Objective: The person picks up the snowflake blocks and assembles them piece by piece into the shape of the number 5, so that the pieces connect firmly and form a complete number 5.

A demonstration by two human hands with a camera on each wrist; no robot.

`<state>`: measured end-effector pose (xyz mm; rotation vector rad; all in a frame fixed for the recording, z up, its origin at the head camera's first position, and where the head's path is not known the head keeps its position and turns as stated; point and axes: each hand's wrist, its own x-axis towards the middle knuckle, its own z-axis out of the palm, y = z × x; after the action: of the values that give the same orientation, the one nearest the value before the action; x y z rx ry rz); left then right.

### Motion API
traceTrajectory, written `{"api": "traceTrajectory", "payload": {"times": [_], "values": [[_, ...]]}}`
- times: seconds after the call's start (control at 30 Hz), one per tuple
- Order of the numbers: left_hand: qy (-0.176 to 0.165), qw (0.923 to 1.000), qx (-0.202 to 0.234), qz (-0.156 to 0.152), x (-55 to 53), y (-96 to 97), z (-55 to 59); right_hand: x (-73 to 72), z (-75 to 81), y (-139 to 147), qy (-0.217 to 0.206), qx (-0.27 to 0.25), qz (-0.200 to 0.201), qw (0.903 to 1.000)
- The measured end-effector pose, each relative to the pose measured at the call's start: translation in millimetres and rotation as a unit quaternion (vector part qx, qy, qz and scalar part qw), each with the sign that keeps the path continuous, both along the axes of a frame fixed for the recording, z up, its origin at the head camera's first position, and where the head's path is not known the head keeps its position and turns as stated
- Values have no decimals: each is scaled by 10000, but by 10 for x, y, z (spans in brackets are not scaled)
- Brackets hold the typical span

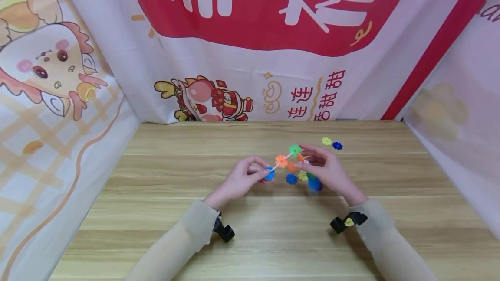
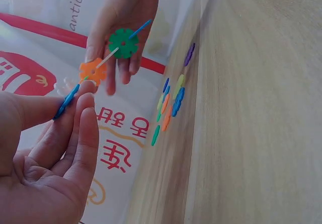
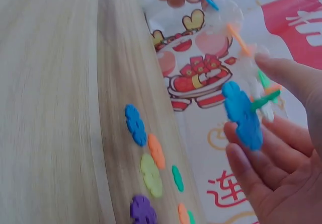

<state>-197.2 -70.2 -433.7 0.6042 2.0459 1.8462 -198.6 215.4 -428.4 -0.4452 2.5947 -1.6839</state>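
Notched plastic snowflake discs are joined in a chain stretching between both hands above the table. My left hand (image 1: 242,180) pinches the blue disc (image 2: 66,102) at the chain's left end between thumb and fingers. Beyond it come an orange disc (image 2: 93,72), a whitish one seen edge-on, and a green disc (image 2: 124,43). My right hand (image 1: 326,168) holds the chain's right part between thumb and fingers, the lower fingers spread. In the right wrist view, a large blue disc (image 3: 243,116) with a green disc (image 3: 265,100) slotted into it lies across that hand's fingers.
Several loose discs lie on the wooden table (image 1: 250,237) below the chain, including a blue disc (image 1: 291,179) and a yellow-green one (image 1: 302,176). Farther back are a yellow disc (image 1: 326,141) and a dark blue disc (image 1: 337,145). Printed cloth (image 1: 250,64) hangs behind the table.
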Motion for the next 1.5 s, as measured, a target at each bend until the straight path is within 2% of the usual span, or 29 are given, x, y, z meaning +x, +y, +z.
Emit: {"api": "traceTrajectory", "payload": {"times": [0.17, 0.37, 0.53, 0.7, 0.87, 1.13, 1.5], "values": [[-11, 9997, 14, 245, 14, -39, 7, -3, -39, 88, -331, 215, -39, 9992], [30, 9995, -18, 317, 22, -65, 3, -4, -43, 131, -471, 288, -87, 9984], [-15, 9994, -31, 337, 35, -65, 9, -33, 9, 125, -425, 106, -148, 9989], [82, 9989, -249, 390, 73, -45, 5, -57, 92, 90, -318, 182, -262, 9990], [65, 9984, -280, 497, 111, -13, 12, -93, 135, 76, -123, 250, -236, 9993], [576, 9924, -551, 941, 143, 6, 28, -156, 172, 57, -231, 277, -287, 9989], [1043, 9884, -22, 1100, 164, -21, 46, -222, 148, 45, -301, 238, -218, 9990]]}}
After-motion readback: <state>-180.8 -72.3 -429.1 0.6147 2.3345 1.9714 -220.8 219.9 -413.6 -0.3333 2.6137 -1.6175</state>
